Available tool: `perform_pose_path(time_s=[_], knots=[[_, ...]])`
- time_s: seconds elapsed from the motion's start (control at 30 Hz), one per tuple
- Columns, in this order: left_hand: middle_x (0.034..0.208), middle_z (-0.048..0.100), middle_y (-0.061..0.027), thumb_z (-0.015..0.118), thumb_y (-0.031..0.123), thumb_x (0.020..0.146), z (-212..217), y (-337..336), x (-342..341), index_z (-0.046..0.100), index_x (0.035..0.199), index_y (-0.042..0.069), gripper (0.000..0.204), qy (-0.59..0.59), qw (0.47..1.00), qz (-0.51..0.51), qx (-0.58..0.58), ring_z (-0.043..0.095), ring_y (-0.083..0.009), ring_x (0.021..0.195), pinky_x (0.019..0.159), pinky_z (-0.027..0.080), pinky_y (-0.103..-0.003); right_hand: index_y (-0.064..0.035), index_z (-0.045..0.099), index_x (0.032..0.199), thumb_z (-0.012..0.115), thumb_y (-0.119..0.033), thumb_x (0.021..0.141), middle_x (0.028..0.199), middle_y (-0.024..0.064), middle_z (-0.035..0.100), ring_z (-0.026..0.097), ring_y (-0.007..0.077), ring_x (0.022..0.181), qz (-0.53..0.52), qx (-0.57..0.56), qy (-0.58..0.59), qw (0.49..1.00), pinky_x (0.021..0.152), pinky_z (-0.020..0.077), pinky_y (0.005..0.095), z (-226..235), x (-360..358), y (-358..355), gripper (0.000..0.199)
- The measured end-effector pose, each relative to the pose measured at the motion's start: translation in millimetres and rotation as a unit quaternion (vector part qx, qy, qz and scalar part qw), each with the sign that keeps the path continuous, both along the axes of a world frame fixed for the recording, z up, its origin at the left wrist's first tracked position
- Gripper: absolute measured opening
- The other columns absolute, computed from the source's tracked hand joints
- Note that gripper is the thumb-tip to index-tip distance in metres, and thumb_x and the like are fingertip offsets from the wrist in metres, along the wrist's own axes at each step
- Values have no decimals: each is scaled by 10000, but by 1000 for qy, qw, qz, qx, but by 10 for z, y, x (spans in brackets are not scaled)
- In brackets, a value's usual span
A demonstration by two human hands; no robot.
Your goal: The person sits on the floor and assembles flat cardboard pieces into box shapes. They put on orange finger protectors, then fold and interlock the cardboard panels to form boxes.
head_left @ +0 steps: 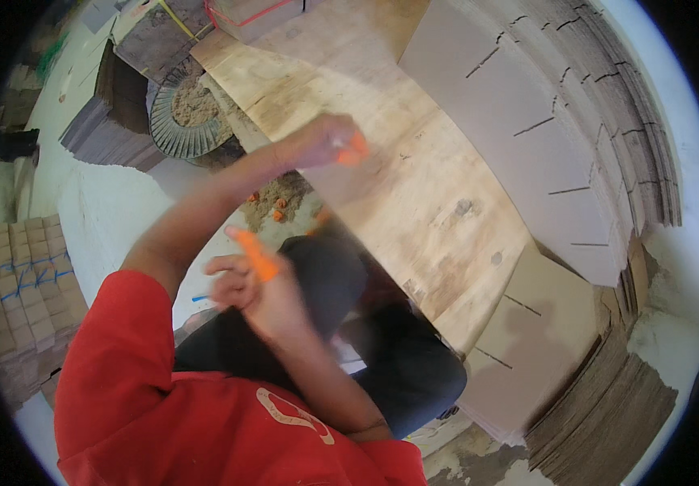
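My left hand (335, 139) is raised over a plywood board (430, 211). It is blurred, with curled fingers and orange wrapping at the fingertips; whether anything is in it cannot be made out. My right hand (262, 290) is nearer to me, above my dark-trousered leg (325, 279). Its fingers are apart and loosely bent, and one wears an orange cover (255, 255). I see nothing held in it. My forearms cross, the left one passing beyond the right hand.
Slotted cardboard sheets (519, 121) stand stacked along the board's right side, with another stack (527, 332) nearer. Left of the board are a round ribbed container (179, 113), orange scraps (279, 215) on brown crumbs, and dark-edged sheets (110, 121). Tied cardboard bundles (21, 283) stand far left.
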State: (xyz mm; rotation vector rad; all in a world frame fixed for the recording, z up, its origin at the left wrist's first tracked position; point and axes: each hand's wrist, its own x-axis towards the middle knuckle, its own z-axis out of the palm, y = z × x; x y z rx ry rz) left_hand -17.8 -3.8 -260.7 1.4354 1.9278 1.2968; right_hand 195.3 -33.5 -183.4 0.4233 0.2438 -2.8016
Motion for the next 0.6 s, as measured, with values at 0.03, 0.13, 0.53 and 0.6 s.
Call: perform_pose_path(time_s=[0.03, 0.13, 0.53, 0.6], knots=[[899, 645, -63, 739, 77, 707, -134, -61, 68, 703, 966, 109, 263, 45, 999, -1, 11, 607, -198, 858, 778, 489, -314, -37, 401, 1347, 393, -331, 981, 935, 178, 616, 652, 249, 717, 4, 49, 47, 998, 601, 560, 353, 18, 53, 157, 470], [968, 626, -80, 742, 19, 669, -270, -77, 251, 692, 994, 114, 342, 83, 995, 37, 30, 576, -260, 931, 784, 483, -344, 19, 483, 1259, 391, -277, 970, 770, 160, 618, 608, 223, 517, -207, 254, -21, 945, 445, 513, 308, 349, 193, 548, 424], [893, 606, -107, 569, 67, 792, -179, 141, 522, 627, 810, 20, 77, 359, 926, 89, -82, 553, -286, 893, 738, 481, -323, -39, 548, 1127, 463, -358, 934, 901, 108, 594, 567, 232, 695, -344, 274, -177, 881, 592, 453, 334, -494, 1043, 1186, 383], [857, 613, -100, 582, 61, 798, -138, 159, 546, 626, 835, 16, 73, 230, 952, 179, -90, 570, -258, 834, 720, 483, -308, -59, 549, 1127, 445, -368, 937, 901, 113, 600, 581, 253, 689, -344, 268, -172, 883, 583, 460, 346, -563, 1057, 1160, 378]])
